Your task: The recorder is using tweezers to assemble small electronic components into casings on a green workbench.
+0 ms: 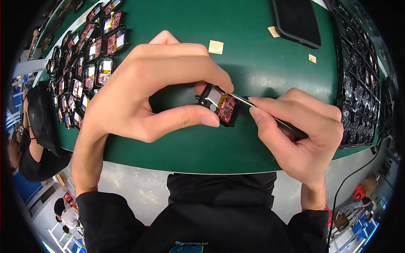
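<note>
Between the thumb and fingers of my left hand [156, 92] is a small black device housing [228, 123], lifted over the green table. Its open side shows a red circuit board [228, 109], a silver battery pouch [213, 97] and amber tape between them. My right hand [299, 130] grips slim dark tweezers [283, 123] like a pen. Their pointed metal tip reaches the upper edge of the housing, beside the amber tape and my left index fingertip. Whether the tip pinches anything is too small to tell.
Several similar open housings [98, 48] stand in rows at the left of the green table [177, 154]. A black phone [296, 21] and pale paper squares [216, 47] lie at the back. Along the right edge runs a black compartment tray [356, 84]. Another person's arm [36, 147] is at far left.
</note>
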`<action>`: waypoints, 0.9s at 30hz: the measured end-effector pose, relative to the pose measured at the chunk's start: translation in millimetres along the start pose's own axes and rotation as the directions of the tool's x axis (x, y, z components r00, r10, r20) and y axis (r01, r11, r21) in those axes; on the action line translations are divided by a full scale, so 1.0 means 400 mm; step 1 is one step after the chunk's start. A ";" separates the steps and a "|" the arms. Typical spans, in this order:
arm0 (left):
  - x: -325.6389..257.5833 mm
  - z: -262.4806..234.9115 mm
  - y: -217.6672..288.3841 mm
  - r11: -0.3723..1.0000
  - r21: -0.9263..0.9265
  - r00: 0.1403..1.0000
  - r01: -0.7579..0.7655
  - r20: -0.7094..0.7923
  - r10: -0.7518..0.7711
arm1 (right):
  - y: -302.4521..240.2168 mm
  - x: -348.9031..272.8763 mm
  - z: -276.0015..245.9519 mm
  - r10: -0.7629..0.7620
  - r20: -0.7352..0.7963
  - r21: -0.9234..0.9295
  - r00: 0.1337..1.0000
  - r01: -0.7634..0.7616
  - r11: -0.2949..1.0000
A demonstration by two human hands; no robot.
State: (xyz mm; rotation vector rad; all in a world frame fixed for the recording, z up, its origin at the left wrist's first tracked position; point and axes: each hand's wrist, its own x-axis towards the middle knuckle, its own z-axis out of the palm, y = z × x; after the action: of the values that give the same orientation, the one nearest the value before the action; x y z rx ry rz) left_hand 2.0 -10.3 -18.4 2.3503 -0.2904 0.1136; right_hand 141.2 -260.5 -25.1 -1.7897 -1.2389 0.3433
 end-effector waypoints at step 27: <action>-0.011 -0.015 0.021 0.982 -0.176 0.998 0.061 0.031 -0.057 | -0.051 0.006 0.069 -0.095 -0.045 -0.181 0.994 0.085 0.980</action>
State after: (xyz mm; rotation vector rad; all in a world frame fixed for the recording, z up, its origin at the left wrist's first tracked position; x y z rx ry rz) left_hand -4.2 -11.1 -9.1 2.1826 -0.2331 0.0275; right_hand 112.1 -242.3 -23.4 -1.8740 -1.3436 0.1347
